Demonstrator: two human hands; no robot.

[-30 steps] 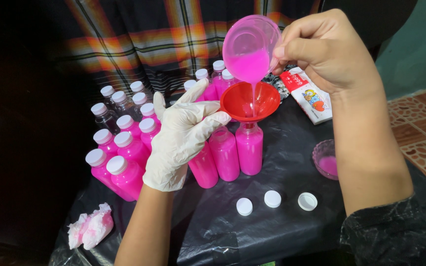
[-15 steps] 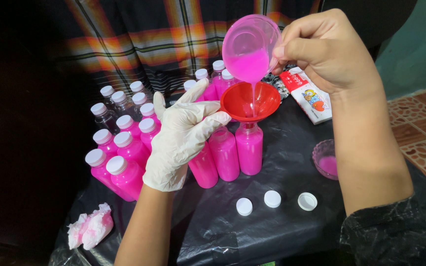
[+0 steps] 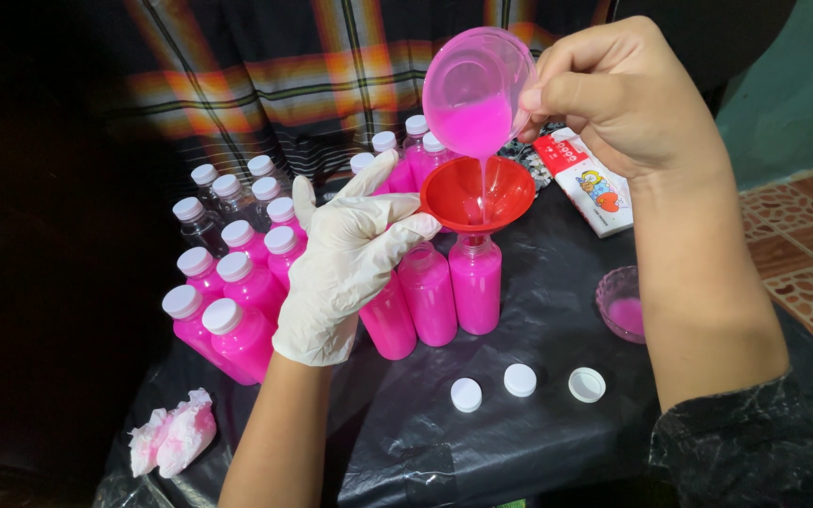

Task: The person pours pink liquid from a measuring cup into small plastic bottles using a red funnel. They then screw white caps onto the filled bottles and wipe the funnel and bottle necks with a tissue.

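My left hand (image 3: 350,263), in a white glove, steadies a red funnel (image 3: 478,195) by its side tab. The funnel sits in the neck of an uncapped bottle (image 3: 475,285) nearly full of pink liquid. Above it my bare right hand (image 3: 628,94) tilts a clear pink cup (image 3: 475,89), and a thin stream of pink liquid runs into the funnel. Two more uncapped pink bottles (image 3: 428,294) stand just left of the one under the funnel, partly behind my gloved hand.
Several capped pink bottles (image 3: 237,292) crowd the left and back on the black plastic sheet (image 3: 519,442). Three white caps (image 3: 520,380) lie in front. A small pink bowl (image 3: 621,303) sits at right, a red-and-white packet (image 3: 587,183) behind, crumpled stained tissue (image 3: 172,433) at the near left.
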